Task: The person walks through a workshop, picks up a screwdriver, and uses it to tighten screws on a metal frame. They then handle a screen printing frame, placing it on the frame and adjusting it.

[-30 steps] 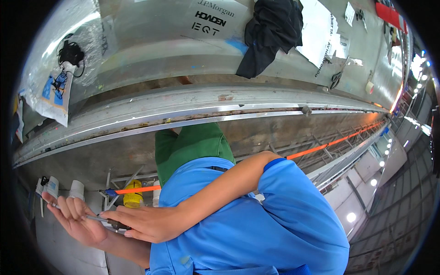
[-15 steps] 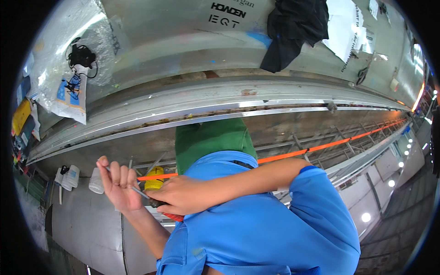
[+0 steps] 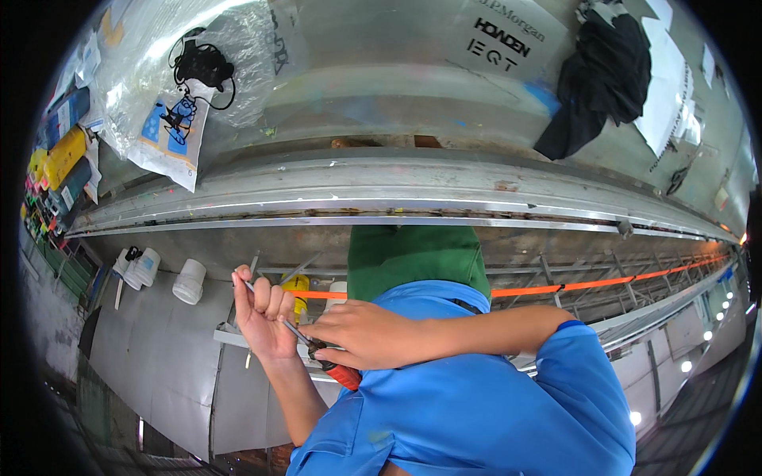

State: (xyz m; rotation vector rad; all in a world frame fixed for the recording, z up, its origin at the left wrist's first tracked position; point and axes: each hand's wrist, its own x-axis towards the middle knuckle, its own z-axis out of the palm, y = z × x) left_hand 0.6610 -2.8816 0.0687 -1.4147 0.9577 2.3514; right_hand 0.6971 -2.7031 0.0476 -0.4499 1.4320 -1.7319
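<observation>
A screwdriver (image 3: 344,374) with a red and black handle and a thin metal shaft lies slanted in front of my blue shirt. My left hand (image 3: 266,317) has its fingers curled round the shaft near the tip end. My right hand (image 3: 361,337) reaches across my body, closed on the screwdriver where the shaft meets the handle. The red end of the handle shows below its fingers, and part of the bare shaft shows between the two hands. The fingertips of my right hand are partly hidden.
Ahead runs a long table with a metal edge (image 3: 381,190). On it lie a black cloth (image 3: 599,87), clear plastic wrap with a black cable (image 3: 202,65), and white sheets. Several bottles (image 3: 65,159) crowd the far left. White tubs (image 3: 189,282) and an orange bar (image 3: 599,286) are lower down.
The whole view has shifted, so the table and my body appear farther right. More of the red handle shows below my right hand. Both hands keep their hold on the screwdriver.
</observation>
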